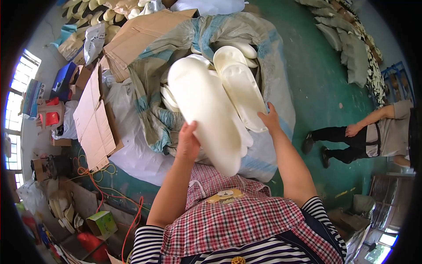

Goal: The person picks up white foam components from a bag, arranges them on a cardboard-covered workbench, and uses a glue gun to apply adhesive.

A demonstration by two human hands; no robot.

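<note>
My left hand [188,141] is closed on the edge of a long cream shoe sole [200,103], smooth side up and slightly blurred. My right hand [270,118] pinches the lower end of another cream sole [241,88], whose raised rim and hollow face show. More pale soles overlap beneath these two, so how many each hand holds is hard to make out. Both hands are over the mouth of a large grey woven sack [274,57] with blue stripes. Inside it lie several loose soles [169,99], partly covered by those in my hands.
Flattened cardboard [94,119] leans left of the sack, and a cardboard sheet [145,31] lies behind it. Orange cords [101,189] trail over the green floor [303,88] at lower left. At the right a person [369,132] stands near stuffed sacks [351,53].
</note>
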